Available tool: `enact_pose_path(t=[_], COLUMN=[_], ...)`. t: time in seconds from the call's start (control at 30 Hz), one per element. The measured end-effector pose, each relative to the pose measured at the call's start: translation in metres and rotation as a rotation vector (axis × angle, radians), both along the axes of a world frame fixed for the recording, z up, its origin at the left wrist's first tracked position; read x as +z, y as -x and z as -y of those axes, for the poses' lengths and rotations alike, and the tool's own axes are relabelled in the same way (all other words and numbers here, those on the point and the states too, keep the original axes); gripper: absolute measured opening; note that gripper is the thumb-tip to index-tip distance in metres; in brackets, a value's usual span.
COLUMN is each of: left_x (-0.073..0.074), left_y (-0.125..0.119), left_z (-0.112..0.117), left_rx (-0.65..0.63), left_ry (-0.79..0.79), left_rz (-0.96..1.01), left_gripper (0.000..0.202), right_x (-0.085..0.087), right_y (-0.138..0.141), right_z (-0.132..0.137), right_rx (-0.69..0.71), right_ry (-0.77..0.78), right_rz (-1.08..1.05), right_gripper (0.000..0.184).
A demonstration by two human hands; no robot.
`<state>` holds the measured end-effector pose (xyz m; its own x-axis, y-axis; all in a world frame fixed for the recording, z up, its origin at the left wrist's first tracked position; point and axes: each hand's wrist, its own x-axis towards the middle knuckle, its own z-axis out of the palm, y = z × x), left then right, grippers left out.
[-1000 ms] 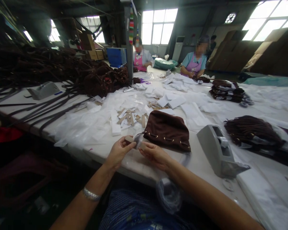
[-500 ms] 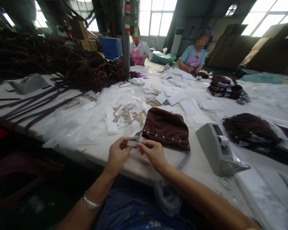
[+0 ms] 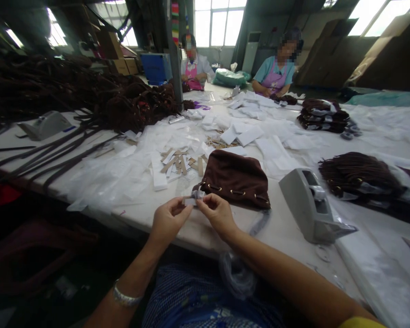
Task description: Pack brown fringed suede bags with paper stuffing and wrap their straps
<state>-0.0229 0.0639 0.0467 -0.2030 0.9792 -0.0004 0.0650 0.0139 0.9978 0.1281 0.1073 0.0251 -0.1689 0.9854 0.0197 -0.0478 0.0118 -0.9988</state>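
Brown bag (image 3: 237,175) on the near middle of the table (image 3: 140,214).
Left hand (image 3: 168,219) and right hand (image 3: 219,214) pinch a small card strip (image 3: 190,201) between thumbs and fingers, near the bag's left end; a grey tape dispenser (image 3: 295,200) stands right.

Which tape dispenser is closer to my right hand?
The dispenser just right of the brown bag; the other dispenser sits far left, in front of the dark heap.
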Motion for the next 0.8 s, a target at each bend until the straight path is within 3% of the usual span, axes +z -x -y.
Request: enact_pose_path(t=[0.2,0.33,0.43,0.6,0.8], left_x=[-0.008,-0.01,-0.007,-0.006,-0.01], left_y=[0.005,0.007,0.007,-0.006,-0.022], left_z=[-0.004,-0.004,-0.003,0.0,-0.002], left_rx=[0.021,0.047,0.087,0.243,0.341], left_ry=[-0.017,-0.047,-0.077,-0.197,-0.285], left_rz=[-0.095,-0.159,-0.311,-0.621,-0.722], left_gripper=[0.026,0.022,0.018,0.009,0.009], right_x=[-0.001,0.001,0.0,-0.004,-0.002], right_y=[-0.002,-0.006,-0.005,0.001,0.002], right_z=[0.002,0.005,0.006,0.005,0.004], right_rx=[0.014,0.108,0.166,0.084,0.006], right_ry=[0.005,0.003,0.032,0.049,0.036], right_rz=[0.002,-0.01,-0.05,-0.02,-0.044], right_gripper=[0.028,0.028,0.03,0.031,0.03])
